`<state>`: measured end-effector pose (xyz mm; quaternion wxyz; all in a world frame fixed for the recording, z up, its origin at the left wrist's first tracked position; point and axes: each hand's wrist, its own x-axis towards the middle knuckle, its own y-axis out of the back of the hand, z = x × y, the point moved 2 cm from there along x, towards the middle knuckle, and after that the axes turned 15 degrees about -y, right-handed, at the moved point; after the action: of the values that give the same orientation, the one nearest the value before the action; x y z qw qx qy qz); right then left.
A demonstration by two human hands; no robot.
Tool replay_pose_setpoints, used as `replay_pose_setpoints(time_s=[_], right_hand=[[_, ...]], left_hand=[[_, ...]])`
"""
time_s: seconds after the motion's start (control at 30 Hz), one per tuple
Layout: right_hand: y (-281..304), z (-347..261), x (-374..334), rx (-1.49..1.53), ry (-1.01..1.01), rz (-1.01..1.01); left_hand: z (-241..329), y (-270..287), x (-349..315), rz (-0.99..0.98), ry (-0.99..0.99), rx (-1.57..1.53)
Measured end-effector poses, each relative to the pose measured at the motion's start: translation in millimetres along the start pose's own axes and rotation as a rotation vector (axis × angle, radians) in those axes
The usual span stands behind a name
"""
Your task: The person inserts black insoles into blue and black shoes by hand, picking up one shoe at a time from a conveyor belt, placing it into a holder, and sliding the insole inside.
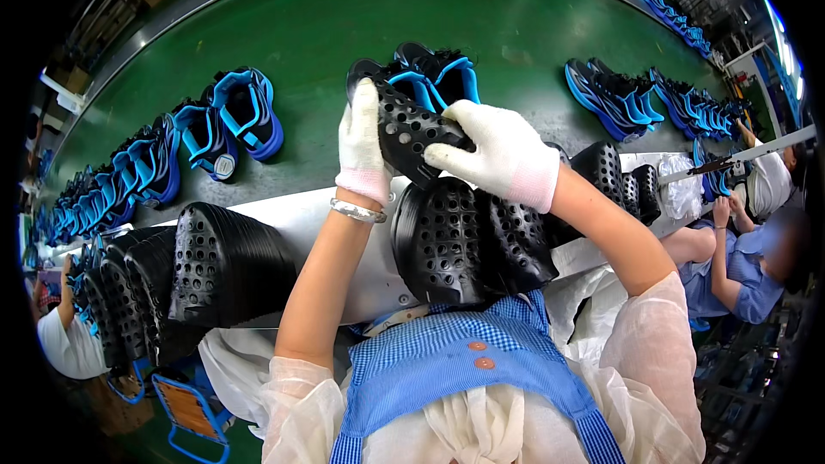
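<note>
The left hand and right hand, both gloved, pinch one black perforated piece between them; two blue-black shoes lie just beyond the grip, two perforated stacks just below.

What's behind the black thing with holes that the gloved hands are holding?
Black shoes with bright blue linings, on the green table. The black thing and right hand cover their nearest parts, so those can't be seen.
</note>
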<state>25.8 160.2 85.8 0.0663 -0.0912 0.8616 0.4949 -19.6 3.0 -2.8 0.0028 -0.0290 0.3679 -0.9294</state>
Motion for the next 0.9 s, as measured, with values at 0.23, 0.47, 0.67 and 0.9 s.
replay_pose_setpoints(time_s=[0.23, 0.47, 0.67, 0.9], right_hand=[[3.3, 29.7, 28.1, -0.114, 0.113, 0.209], [7.6, 31.7, 49.9, -0.197, 0.097, 0.250], [-0.7, 26.9, 75.2, -0.360, 0.117, 0.211], [-55.7, 10.7, 119.6, -0.480, 0.004, 0.038]], left_hand=[[-17.3, 28.4, -0.4, -0.186, -0.028, 0.742], [-20.1, 22.0, 3.2, -0.162, 0.144, 0.768], [-24.4, 30.1, -10.2, -0.378, -0.447, 1.178], [-35.4, 31.6, -8.3, -0.643, -0.466, 1.415]])
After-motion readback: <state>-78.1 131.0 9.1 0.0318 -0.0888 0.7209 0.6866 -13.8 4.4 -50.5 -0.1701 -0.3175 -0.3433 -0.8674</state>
